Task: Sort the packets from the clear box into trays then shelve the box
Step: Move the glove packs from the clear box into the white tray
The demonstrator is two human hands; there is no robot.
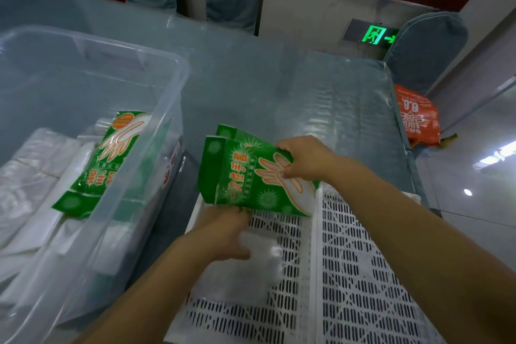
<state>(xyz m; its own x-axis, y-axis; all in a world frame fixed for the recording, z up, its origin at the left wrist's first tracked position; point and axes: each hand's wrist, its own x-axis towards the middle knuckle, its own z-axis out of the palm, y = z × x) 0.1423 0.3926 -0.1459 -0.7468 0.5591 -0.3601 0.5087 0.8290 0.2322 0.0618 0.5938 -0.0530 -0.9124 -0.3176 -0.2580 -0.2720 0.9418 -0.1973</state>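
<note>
1. Head view: my right hand (305, 158) pinches the top edge of a small stack of green glove packets (251, 179), its fingers clamped on the glossy film; the stack hangs over the far end of the left white tray (282, 313).
2. My left hand (223, 232) props the stack's lower edge from beneath, fingers curled against it, above a clear flat packet (248, 262) lying in that tray.
3. The packets look light, floppy and slick, so I judge they will slide apart unless gripped flat across both faces near an edge.
4. Both trays are stiff perforated plastic; the right tray (368, 274) sits just beside the left one, by the bench's near right corner.
5. The clear box (156, 126), by the bench's left edge, holds another green packet (109, 159) on soft white bags (36, 176).
</note>
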